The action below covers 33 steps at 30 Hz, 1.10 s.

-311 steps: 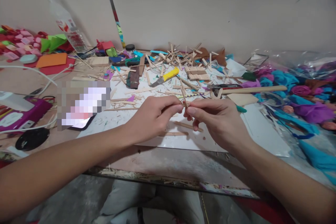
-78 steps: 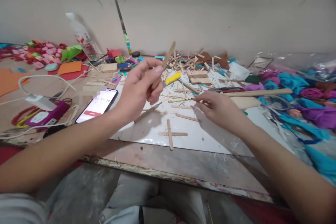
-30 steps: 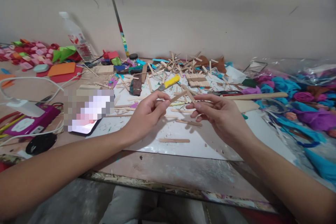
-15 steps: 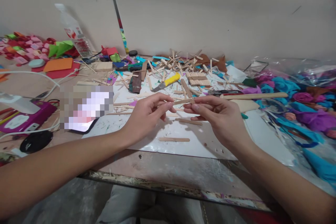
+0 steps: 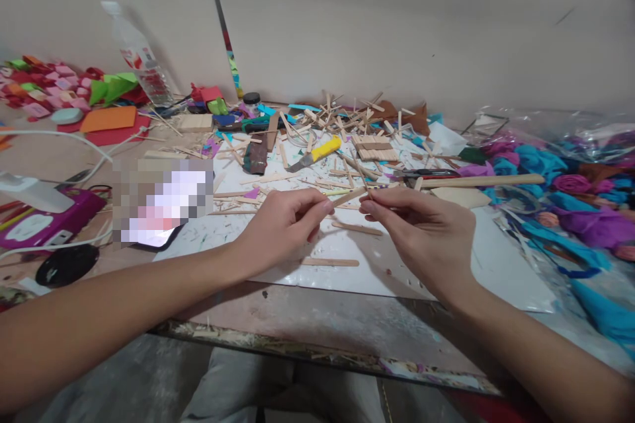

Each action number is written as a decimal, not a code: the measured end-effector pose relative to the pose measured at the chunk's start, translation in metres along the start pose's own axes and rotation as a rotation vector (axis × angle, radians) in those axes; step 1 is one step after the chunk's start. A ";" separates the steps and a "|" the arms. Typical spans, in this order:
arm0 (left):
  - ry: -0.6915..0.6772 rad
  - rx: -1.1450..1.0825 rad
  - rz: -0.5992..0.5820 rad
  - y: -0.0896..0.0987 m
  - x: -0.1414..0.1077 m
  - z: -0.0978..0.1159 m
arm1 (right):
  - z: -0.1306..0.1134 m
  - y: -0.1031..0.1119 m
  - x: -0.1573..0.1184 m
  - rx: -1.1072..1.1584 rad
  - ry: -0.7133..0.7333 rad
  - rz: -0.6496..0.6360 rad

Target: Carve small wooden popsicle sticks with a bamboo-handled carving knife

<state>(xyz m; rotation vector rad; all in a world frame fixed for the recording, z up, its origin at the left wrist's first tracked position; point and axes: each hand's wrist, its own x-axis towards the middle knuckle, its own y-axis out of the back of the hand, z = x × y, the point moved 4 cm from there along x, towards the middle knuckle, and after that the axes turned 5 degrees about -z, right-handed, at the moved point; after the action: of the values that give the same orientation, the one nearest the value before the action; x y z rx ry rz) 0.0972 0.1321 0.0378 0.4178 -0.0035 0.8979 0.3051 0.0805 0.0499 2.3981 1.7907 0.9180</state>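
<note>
My left hand is closed in a pinch on the left end of a craft stick. That stick slants up toward my right hand, whose thumb and fingers pinch a second, thin-looking stick seen nearly edge-on. The two sticks meet at my right fingertips; whether they are joined there, I cannot tell. Below my hands, one loose craft stick and a flat craft stick lie on the white board.
A yellow-handled utility knife lies behind my hands, near a heap of stick pieces. A phone is at left, with a purple power strip and a bottle beyond. Coloured crepe paper lies at right.
Both hands have shifted slightly and the sticks have turned. The stick in my right hand showed its flat face before and now shows its narrow edge.
</note>
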 end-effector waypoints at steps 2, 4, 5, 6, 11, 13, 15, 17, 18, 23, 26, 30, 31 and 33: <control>-0.024 0.036 0.013 0.002 0.000 0.001 | -0.002 0.000 0.000 -0.007 0.042 -0.001; -0.045 0.066 0.028 0.004 0.001 0.002 | -0.004 0.000 0.000 -0.002 0.087 -0.017; -0.054 0.079 0.032 0.005 0.001 0.002 | -0.005 0.001 0.000 -0.003 0.114 -0.025; -0.060 0.087 0.034 0.006 0.002 0.002 | -0.007 0.001 0.000 -0.011 0.143 -0.034; -0.071 0.090 -0.019 0.002 0.002 0.002 | -0.012 0.003 -0.001 -0.066 0.267 -0.062; -0.088 0.111 -0.012 0.000 0.000 0.002 | -0.015 0.003 -0.001 -0.093 0.304 -0.055; -0.107 0.135 0.012 0.001 -0.001 0.003 | -0.017 0.003 -0.002 -0.123 0.336 -0.040; -0.126 0.154 0.023 0.002 -0.002 0.002 | -0.019 0.003 -0.002 -0.140 0.353 -0.033; -0.135 0.166 0.024 0.002 -0.002 0.002 | -0.020 0.003 -0.003 -0.140 0.350 -0.038; -0.177 0.250 0.017 0.005 0.000 0.003 | -0.025 0.006 -0.002 -0.128 0.284 -0.067; -0.186 0.283 0.012 0.005 -0.001 0.004 | -0.027 0.007 -0.002 -0.119 0.283 -0.056; -0.180 0.291 0.018 0.002 -0.004 0.005 | -0.029 0.007 -0.002 -0.123 0.307 -0.055; -0.184 0.294 0.027 0.002 -0.005 0.005 | -0.029 0.007 -0.002 -0.125 0.305 -0.059; -0.190 0.300 0.046 0.003 -0.006 0.007 | -0.029 0.008 -0.001 -0.124 0.296 -0.066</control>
<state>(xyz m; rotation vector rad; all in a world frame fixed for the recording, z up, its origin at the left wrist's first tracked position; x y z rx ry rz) 0.0924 0.1264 0.0440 0.7842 -0.0538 0.9042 0.2983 0.0673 0.0758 2.2097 1.8236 1.3925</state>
